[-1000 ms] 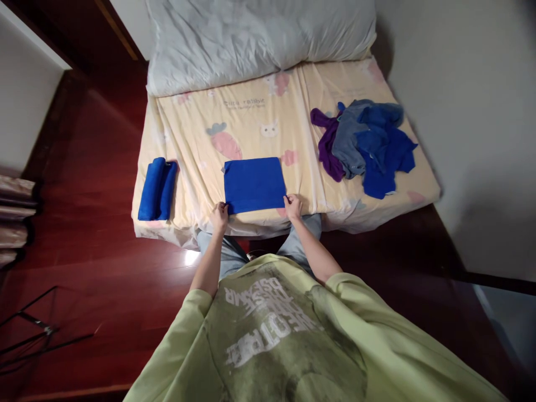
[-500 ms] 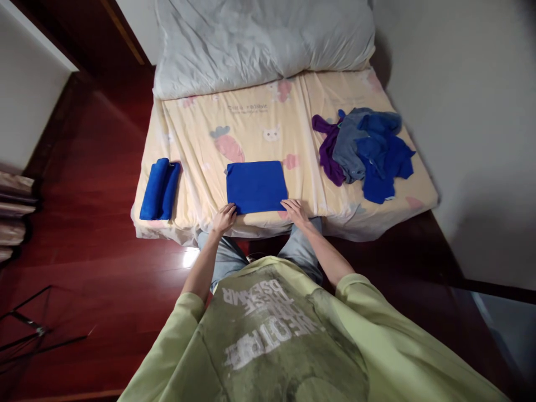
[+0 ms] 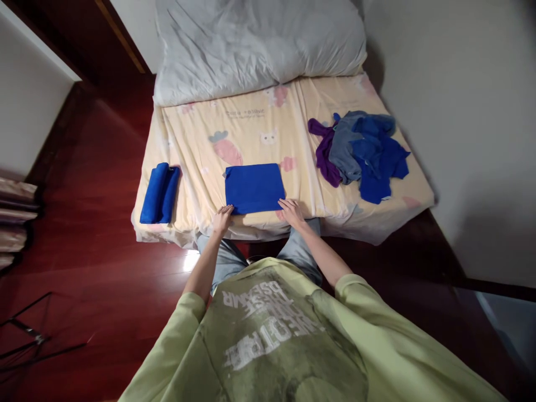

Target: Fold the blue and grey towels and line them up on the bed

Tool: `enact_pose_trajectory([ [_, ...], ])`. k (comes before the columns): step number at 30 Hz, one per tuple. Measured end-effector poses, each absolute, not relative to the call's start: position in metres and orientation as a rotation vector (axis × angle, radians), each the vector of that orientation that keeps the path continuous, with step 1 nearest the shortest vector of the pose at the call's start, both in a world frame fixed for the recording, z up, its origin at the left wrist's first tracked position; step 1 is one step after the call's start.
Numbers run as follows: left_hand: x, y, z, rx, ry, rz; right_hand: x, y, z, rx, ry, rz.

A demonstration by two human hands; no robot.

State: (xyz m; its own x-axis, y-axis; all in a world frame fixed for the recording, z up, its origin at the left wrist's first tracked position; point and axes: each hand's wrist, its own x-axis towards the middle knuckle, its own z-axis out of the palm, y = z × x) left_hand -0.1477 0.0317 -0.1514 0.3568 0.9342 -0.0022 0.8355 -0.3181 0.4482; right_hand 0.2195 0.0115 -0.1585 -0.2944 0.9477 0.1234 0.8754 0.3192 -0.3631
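Observation:
A blue towel [image 3: 255,187] lies flat in a rectangle on the bed, close to its front edge. At its near left corner, my left hand [image 3: 221,219] has its fingers closed on the edge. My right hand [image 3: 292,213] grips the near right corner in the same way, thumb partly hidden. A small pale tag [image 3: 224,175] sticks out at the towel's left side. To the left rest rolled blue towels [image 3: 156,192], side by side. On the right is a loose heap of blue, grey-blue and purple cloths [image 3: 355,151].
The bed [image 3: 192,139] has a cream sheet with carrot and rabbit prints. A grey-white quilt [image 3: 259,39] is bunched across its far part. A wall [image 3: 460,139] stands along the right. Thin black stand legs [image 3: 37,338] are on the red floor at lower left.
The view has shifted slightly. Both hands stay at the near corners of the blue towel, which keeps its flat shape.

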Motion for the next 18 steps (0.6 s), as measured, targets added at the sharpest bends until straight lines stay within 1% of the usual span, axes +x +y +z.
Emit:
enact_pose_trajectory([
  [3,-0.154,0.034,-0.147,2.242,1.517,0.382,0.220,0.016,-0.156,-1.649,-2.218,0.362],
  [7,-0.170,0.025,-0.143,2.214,1.452,0.514,0.231,0.005,-0.152,-1.501,-2.216,0.391],
  [11,-0.181,0.003,-0.146,2.036,1.352,0.532,0.239,-0.020,-0.158,-1.379,-2.190,0.537],
  [18,-0.170,-0.010,-0.159,1.675,1.570,0.747,0.228,-0.034,-0.172,-1.442,-1.798,0.654],
])
